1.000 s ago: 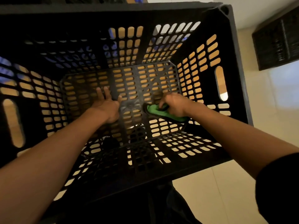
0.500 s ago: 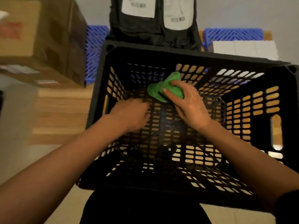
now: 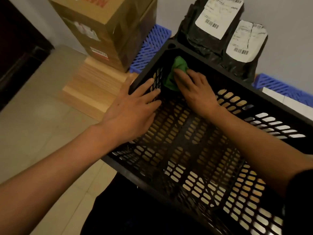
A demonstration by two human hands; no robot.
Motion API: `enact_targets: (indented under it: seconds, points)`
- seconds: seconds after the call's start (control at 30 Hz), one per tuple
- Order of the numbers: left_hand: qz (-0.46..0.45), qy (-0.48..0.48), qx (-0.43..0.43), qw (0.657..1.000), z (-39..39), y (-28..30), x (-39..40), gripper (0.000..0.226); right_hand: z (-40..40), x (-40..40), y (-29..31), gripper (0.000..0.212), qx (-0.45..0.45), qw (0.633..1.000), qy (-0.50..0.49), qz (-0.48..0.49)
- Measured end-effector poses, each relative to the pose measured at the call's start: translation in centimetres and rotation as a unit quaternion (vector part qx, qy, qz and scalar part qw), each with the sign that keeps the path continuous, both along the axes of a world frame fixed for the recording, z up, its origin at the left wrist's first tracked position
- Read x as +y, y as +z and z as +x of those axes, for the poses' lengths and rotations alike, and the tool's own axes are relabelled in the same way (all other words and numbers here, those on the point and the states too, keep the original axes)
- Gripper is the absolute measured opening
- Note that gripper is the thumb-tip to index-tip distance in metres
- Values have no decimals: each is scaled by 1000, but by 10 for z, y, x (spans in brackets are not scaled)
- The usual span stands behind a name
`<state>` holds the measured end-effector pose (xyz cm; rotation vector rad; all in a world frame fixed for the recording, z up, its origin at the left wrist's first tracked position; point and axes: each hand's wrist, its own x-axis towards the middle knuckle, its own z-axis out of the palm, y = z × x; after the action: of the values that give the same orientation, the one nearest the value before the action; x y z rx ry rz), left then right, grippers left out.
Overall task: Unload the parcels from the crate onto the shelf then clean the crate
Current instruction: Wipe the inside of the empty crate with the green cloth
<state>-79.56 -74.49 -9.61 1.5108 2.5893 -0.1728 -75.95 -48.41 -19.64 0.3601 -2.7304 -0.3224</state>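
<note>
From the head camera, the right hand (image 3: 194,89) reaches into the black crate (image 3: 220,167) with its fingers stretched flat, pressing a green cloth (image 3: 177,68) into the far left corner. The left hand (image 3: 133,106) lies on the crate's left wall, fingers straight and spread, holding nothing. Two black parcels (image 3: 218,43) with white labels stand just behind the crate, beside a cardboard box (image 3: 108,29).

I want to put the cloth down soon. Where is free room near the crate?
Free: the tiled floor left of the crate, before the wooden step. Crowded: behind the crate, where black parcels and a cardboard box stand.
</note>
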Motion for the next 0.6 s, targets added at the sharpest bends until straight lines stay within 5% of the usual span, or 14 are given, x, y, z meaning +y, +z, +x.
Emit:
enact_targets:
  seconds: [0.2,0.43,0.6]
  points:
    - [-64,30,23,997,7,-15,-8,49,-11,13,-26,46,-37,987,16,157]
    - [-102,10,93,990,12,-21,-12,51,-12,18,-43,44,-29,981,54,184]
    - [-95,12,106,990,15,-22,-12,50,-18,16,-58,42,-102,963,114,224]
